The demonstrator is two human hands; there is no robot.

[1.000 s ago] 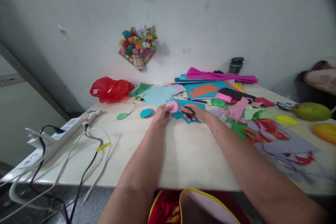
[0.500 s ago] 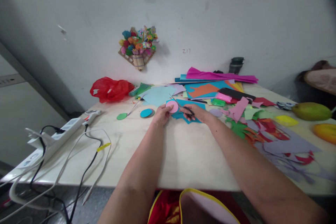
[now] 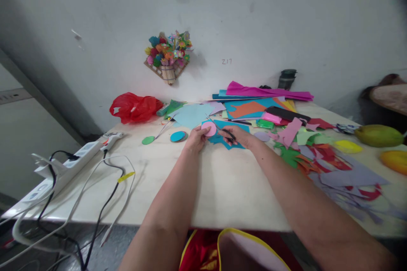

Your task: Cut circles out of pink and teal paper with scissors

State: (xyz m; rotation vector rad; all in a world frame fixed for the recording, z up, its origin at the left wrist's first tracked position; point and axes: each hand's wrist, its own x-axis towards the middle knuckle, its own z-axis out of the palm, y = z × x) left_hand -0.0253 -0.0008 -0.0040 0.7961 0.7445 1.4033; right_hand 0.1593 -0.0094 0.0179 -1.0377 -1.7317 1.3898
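Between thumb and fingers, my left hand point(image 3: 197, 138) pinches a pink paper circle point(image 3: 209, 128) at its left side. My right hand point(image 3: 235, 135) is closed around the dark handles of a pair of scissors point(image 3: 230, 136), whose blades point up and left behind the circle's right edge. Beneath both hands lies a blue paper sheet point(image 3: 240, 128) with a jagged cut edge. Left of my left hand is a small stack of blue paper circles point(image 3: 177, 136), and farther left a green paper circle point(image 3: 148, 140). A lilac circle point(image 3: 261, 136) rests right of my right hand.
Paper scraps point(image 3: 330, 165) cover the table's right side, near a green mango-like fruit point(image 3: 378, 135). A black phone-like slab point(image 3: 286, 114) and rolled magenta paper point(image 3: 267, 90) lie at the back. On the left are a red plastic bag point(image 3: 135, 108), a power strip point(image 3: 66, 169) and loose cables.
The view has shifted very slightly. Both hands, the pink circle and the scissors look almost the same as before.
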